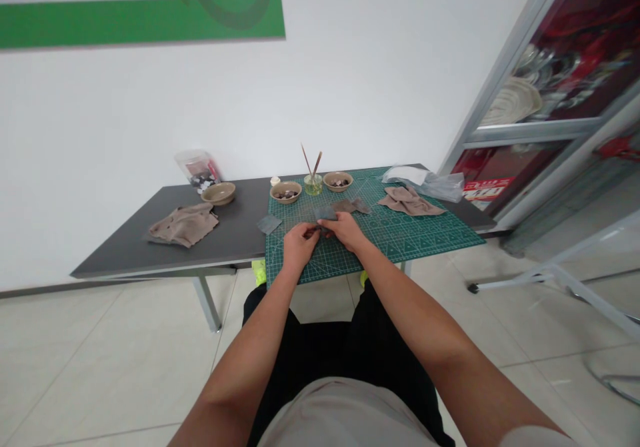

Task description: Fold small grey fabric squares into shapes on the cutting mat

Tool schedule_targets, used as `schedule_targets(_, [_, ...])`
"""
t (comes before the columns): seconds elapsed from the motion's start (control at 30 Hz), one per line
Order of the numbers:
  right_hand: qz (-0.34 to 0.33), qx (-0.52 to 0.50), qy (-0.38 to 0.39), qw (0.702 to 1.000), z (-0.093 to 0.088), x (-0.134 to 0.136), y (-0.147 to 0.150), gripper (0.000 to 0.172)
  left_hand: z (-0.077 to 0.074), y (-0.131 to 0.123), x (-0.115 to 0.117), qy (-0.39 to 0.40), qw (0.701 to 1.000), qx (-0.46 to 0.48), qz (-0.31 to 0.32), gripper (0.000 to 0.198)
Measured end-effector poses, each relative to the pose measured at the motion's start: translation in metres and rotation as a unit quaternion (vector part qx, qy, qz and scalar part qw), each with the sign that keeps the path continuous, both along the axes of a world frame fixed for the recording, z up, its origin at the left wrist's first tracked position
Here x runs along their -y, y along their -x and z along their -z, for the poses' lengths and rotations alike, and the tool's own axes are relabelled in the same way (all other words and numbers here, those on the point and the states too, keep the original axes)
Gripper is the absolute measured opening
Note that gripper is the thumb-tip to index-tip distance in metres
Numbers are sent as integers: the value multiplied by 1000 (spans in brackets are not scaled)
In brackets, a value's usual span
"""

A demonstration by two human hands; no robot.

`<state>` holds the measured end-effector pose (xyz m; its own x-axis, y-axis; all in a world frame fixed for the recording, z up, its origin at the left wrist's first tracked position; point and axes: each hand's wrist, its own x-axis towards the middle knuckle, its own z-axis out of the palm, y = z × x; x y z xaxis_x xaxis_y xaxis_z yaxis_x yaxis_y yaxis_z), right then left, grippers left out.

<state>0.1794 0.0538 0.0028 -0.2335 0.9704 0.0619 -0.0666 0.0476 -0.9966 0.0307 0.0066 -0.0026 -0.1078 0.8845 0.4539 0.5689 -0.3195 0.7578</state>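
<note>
Over the near part of a green cutting mat, my left hand and my right hand meet with fingers closed. Between them is a small clear plastic bag, its far end sticking out past my right fingers. My left fingers pinch at its near side; what is inside it cannot be made out. Left of my hands lies another flat clear bag. Just beyond my right hand are small bags with brownish contents.
Beyond my hands stand a bowl of dark pieces, a glass jar with two thin sticks and a second bowl. Brown cloths lie left and right. A bowl, a clear tub and a plastic bag sit farther back.
</note>
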Motion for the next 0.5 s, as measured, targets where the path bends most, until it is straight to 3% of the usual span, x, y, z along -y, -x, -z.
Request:
schedule_targets(0.17, [-24,0,-15,1000,1,2,-3,36,2,1,-2,4,999,33,-10,11])
schedule_targets(0.37, [28,17,-43,999,7,-3,2,31,5,3,-1,-25,998,8,52,10])
schedule_targets(0.5, [54,-52,-29,997,9,-3,4,31,8,3,-5,-31,997,74,21,19])
